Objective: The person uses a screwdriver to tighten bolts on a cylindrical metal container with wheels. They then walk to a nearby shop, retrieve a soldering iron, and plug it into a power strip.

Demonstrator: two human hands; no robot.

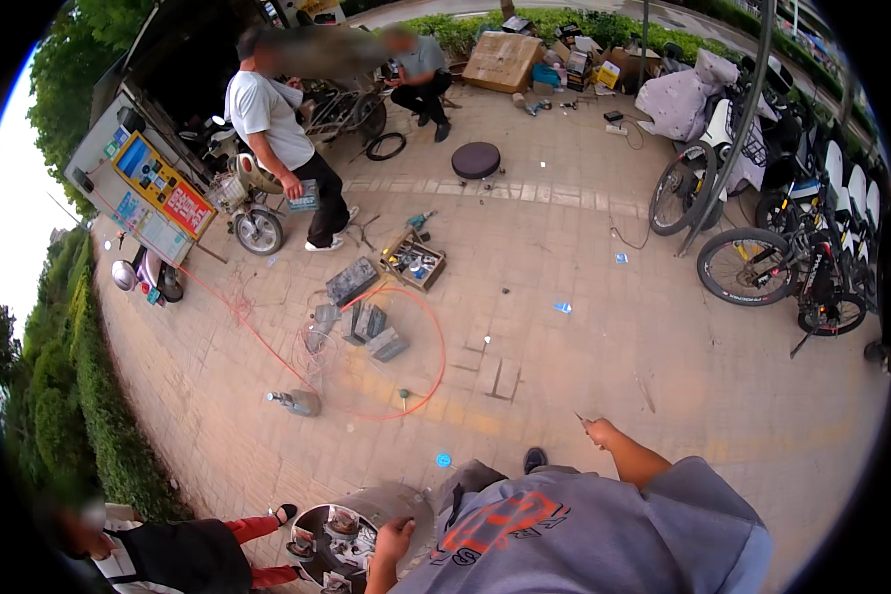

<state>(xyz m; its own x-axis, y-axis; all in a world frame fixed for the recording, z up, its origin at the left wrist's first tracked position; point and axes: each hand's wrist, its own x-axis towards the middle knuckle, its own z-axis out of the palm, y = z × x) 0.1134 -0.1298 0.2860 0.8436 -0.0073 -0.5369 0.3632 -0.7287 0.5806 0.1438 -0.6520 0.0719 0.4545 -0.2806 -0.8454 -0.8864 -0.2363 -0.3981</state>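
Note:
My right hand (601, 433) is stretched out ahead over the pavement. Its fingers are closed around a thin, dark, pointed tool (581, 418), too small to name exactly. Down at the lower middle, my left hand (396, 540) is curled closed beside a large round metal bin (398, 500). Whatever it may hold is hidden. Inside the bin lie several pieces of scrap, among them a greyish metal part (343, 522). On the ground just beyond the bin is a small blue disc (444, 460).
Batteries (352, 281), a toolbox (414, 262), a red hose (444, 346) and a grey bottle-shaped jack (295, 401) lie ahead. A person (277, 129) stands by a motorcycle, another (421, 79) sits behind, and a third (168, 554) is at lower left. Bicycles (747, 265) stand right.

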